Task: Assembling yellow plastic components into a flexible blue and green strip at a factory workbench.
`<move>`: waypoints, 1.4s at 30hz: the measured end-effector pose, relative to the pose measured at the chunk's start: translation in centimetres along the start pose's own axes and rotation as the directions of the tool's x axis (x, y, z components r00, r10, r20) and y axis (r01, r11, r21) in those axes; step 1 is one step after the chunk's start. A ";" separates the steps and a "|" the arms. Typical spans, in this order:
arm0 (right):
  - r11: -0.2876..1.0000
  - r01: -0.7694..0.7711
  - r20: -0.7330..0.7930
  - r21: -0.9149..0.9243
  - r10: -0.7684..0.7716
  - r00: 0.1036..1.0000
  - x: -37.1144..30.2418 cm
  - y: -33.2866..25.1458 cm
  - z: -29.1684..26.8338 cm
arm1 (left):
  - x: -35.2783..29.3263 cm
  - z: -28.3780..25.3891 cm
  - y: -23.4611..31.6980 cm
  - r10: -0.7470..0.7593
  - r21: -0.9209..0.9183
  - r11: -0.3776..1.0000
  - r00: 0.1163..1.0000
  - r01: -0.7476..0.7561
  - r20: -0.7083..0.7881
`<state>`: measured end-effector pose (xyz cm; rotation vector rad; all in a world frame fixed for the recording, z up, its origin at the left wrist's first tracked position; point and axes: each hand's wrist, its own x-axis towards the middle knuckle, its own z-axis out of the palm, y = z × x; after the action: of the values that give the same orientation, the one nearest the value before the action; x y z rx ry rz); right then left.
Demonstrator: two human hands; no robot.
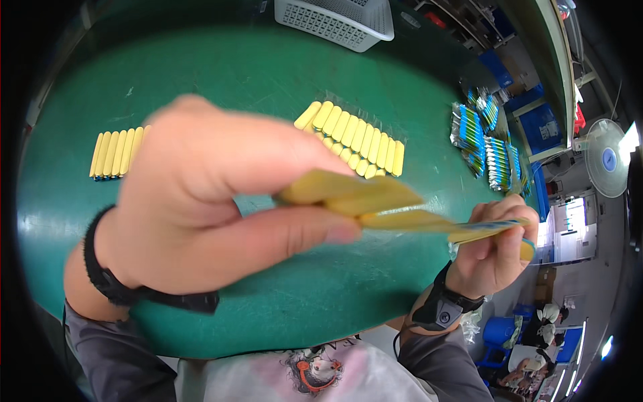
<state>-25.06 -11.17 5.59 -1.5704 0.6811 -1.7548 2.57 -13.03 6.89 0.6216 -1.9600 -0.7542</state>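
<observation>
My left hand is raised close to the camera, thumb and forefinger pinching one end of a strip of yellow round-ended flat pieces. Farther right, my right hand is closed on the strip's other end, where a bluish edge shows. The strip stretches across between the two hands, twisted and blurred by motion. Beyond them on the green table, a row of similar yellow pieces lies in overlapping layers with clear film along its edge. Another yellow row lies at the left, partly behind my left hand.
A white perforated plastic basket stands at the table's far side. Stacks of blue, green and silver packets lie at the right. Past the table are blue bins, a fan and people seated at lower right.
</observation>
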 end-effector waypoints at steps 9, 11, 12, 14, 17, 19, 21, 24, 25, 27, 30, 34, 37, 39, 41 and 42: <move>0.835 -0.551 0.021 -0.001 0.551 0.834 1.3 4.1 -0.7 | -1.2 2.1 -5.3 -0.566 -0.610 0.418 0.718 0.673 0.405; 0.841 -0.541 0.000 -0.001 0.541 0.841 1.3 3.9 -0.9 | -1.3 2.1 -5.7 -0.558 -0.660 0.363 0.721 0.658 0.412; 0.844 -0.536 0.014 0.008 0.536 0.844 1.4 4.0 -0.9 | -1.5 2.2 -5.9 -0.556 -0.658 0.364 0.720 0.660 0.414; 0.848 -0.530 0.027 0.018 0.529 0.848 1.3 4.1 -1.0 | -1.7 2.4 -6.2 -0.539 -0.677 0.343 0.727 0.651 0.426; 0.849 -0.529 0.046 0.012 0.528 0.848 1.4 4.0 -1.4 | -1.5 2.7 -6.1 -0.521 -0.675 0.344 0.731 0.652 0.441; 0.849 -0.528 0.054 0.026 0.526 0.849 1.4 3.6 -1.2 | -1.6 2.6 -6.0 -0.522 -0.676 0.345 0.732 0.651 0.438; 0.851 -0.524 0.051 0.024 0.523 0.851 1.4 3.6 -1.1 | -1.7 2.5 -6.1 -0.523 -0.674 0.346 0.731 0.652 0.438; 0.854 -0.518 0.055 0.047 0.516 0.855 1.3 3.7 -1.2 | -1.7 2.6 -6.3 -0.529 -0.670 0.357 0.732 0.651 0.430; 0.854 -0.516 0.065 0.071 0.512 0.856 1.3 3.7 -1.3 | -1.6 2.6 -6.2 -0.538 -0.663 0.362 0.728 0.655 0.425; 0.858 -0.506 0.082 0.085 0.500 0.862 1.3 3.8 -1.4 | -1.6 2.6 -6.0 -0.545 -0.657 0.367 0.724 0.659 0.422; 0.865 -0.491 0.103 0.105 0.481 0.871 1.2 3.8 -1.5 | -1.7 2.7 -6.1 -0.553 -0.642 0.382 0.721 0.665 0.418; 0.847 -0.523 0.108 0.090 0.514 0.851 1.2 3.6 -1.3 | -2.2 3.0 -6.5 -0.573 -0.631 0.461 0.752 0.624 0.326; 0.830 -0.464 -0.104 -0.310 0.455 0.884 1.3 3.9 -0.7 | -2.0 3.4 -5.5 -0.549 -0.609 0.487 0.762 0.626 0.343; 0.789 -0.340 -0.132 -0.513 0.319 0.939 0.9 4.1 -0.7 | -1.7 4.1 -3.9 -0.504 -0.584 0.493 0.759 0.645 0.412; 0.692 -0.213 -0.124 -0.690 0.177 0.976 0.1 3.8 0.0 | -2.0 5.3 -3.1 -0.456 -0.531 0.561 0.772 0.635 0.442; 0.809 -0.296 -0.010 -0.508 0.337 0.941 -0.7 3.2 1.4 | -2.4 5.8 -2.9 -0.445 -0.495 0.609 0.784 0.620 0.433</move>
<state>-23.23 -12.56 2.93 -1.7214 1.3638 -1.3134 -1.08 -11.86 1.17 0.7283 -1.5802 -1.8708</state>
